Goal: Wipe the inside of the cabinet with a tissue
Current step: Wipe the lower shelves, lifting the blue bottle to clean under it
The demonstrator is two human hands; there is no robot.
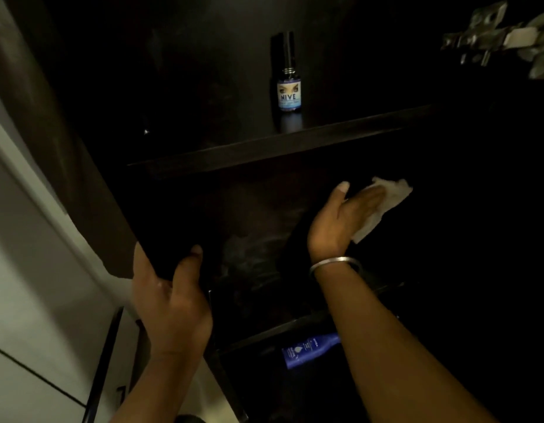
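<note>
Left hand [170, 303] is gripping the lower corner of the open cabinet door [90, 166], thumb curled over its edge, well left of the tissue [383, 203]. Judgement: keeping the door held back this way is giving the wiping arm free room.

Right hand [341, 221], wearing a metal bangle [334, 264] at the wrist, is pressing the white tissue with fingers nearly straight against the dark inner surface just under the shelf [279, 145]; the tissue is sticking out beyond the fingertips to the right. Judgement: broad overlapping strokes with the palm flat, reaching into the right-hand corner, should be serving best; lighting is too dim to tell which areas are already clean.

Writing: the small bottle [289, 93] standing on the shelf above the tissue is reading "NIVE". The blue bottle [310, 349] lying below the tissue seems to be reading "NIVEA", print too small to confirm.
</note>
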